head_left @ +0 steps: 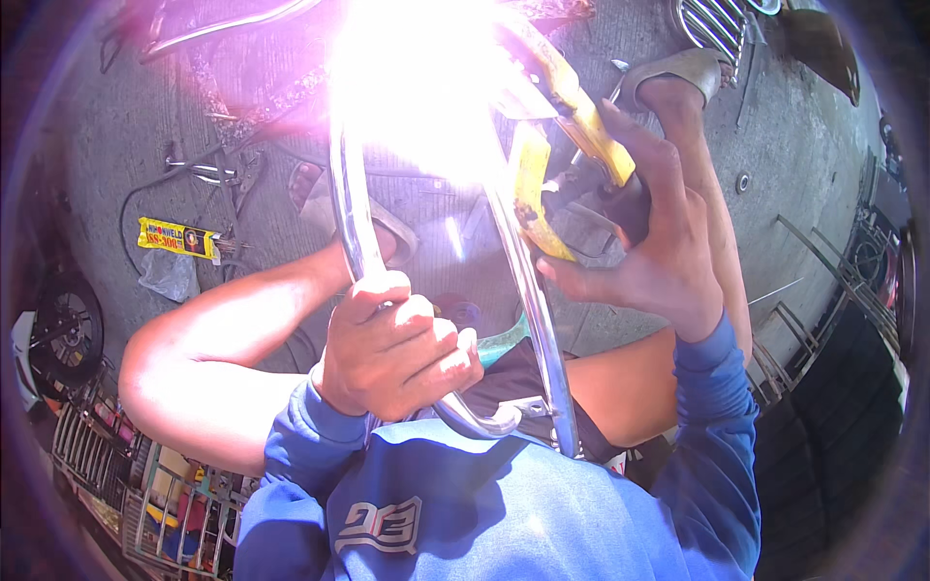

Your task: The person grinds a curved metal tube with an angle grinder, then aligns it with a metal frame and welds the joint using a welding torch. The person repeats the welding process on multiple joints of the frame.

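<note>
My left hand [395, 347] is wrapped round one side of a shiny bent metal tube frame [528, 281], whose curved lower end lies close to my lap. In my right hand [668, 247] is a worn yellow welding electrode holder [587, 128], its dark grip partly hidden by the palm. My thumb and index finger lie along either side of it. A dazzling white and pink glare [417, 82] covers the far part of the frame and the holder's front end, so any rod or contact point there cannot be made out.
A yellow packet [179, 238] and a clear plastic bag [168, 274] lie on the concrete floor at left, near a dark cable [126, 208]. Metal racks [170, 513] stand at lower left. Metal frames [785, 334] lie at right, and a slatted metal piece [715, 31] at far right.
</note>
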`<control>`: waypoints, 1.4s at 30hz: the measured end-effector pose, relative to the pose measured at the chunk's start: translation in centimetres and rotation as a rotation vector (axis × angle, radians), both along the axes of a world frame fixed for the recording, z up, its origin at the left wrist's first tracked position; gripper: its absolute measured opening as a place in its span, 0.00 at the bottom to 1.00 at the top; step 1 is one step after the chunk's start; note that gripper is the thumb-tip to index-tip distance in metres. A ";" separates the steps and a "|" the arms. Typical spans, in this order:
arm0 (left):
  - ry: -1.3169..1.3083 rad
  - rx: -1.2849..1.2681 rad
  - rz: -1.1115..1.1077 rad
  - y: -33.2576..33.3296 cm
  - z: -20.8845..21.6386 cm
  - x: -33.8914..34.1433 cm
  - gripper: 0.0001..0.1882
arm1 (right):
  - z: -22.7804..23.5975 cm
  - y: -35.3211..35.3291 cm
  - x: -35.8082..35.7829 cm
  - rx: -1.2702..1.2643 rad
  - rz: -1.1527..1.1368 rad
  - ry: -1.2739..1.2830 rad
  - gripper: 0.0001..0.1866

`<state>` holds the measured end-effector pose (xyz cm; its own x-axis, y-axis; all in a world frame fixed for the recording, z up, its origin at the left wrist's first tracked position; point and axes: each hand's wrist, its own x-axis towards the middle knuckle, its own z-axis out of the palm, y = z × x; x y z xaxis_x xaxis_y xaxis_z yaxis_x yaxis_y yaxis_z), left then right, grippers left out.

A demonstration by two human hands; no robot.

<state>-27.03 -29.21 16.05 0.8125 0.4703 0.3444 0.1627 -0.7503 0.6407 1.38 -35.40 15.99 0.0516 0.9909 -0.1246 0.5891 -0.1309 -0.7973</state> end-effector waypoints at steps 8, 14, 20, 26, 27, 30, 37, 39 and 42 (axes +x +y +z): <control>-0.097 0.028 0.025 0.9 1.4 1.9 0.12 | 2.3 -2.5 2.7 -0.018 -0.643 0.404 0.52; -0.235 0.071 0.146 1.3 3.1 5.4 0.18 | 0.0 -9.6 0.1 -0.313 -0.792 0.373 0.50; -0.177 0.081 0.262 2.2 5.2 8.9 0.18 | -0.8 -12.4 -4.2 -0.345 -0.576 0.226 0.49; -0.185 0.077 0.339 1.8 5.0 9.8 0.17 | -0.7 -10.6 -10.3 -0.019 -0.422 0.096 0.39; -0.201 0.074 0.335 1.4 4.8 9.7 0.17 | -1.3 -10.3 -11.0 0.034 -0.410 0.052 0.38; -0.157 0.078 0.319 0.7 4.2 8.9 0.17 | -3.5 -9.5 -12.6 0.145 -0.397 -0.025 0.51; -0.231 0.048 0.288 1.5 3.9 7.1 0.19 | -8.4 -7.8 -15.6 0.246 -0.590 0.119 0.59; -0.236 0.036 0.280 1.7 3.9 6.8 0.18 | -9.9 -7.5 -15.9 0.185 -0.583 0.220 0.59; -0.223 0.027 0.269 1.6 3.7 6.6 0.19 | -11.1 -7.8 -16.5 0.161 -0.596 0.259 0.59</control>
<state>-20.46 -27.61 19.77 0.5640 0.6459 0.5145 0.2155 -0.7166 0.6634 -15.09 -43.20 4.85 0.5844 0.8093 -0.0597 0.2396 -0.2424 -0.9401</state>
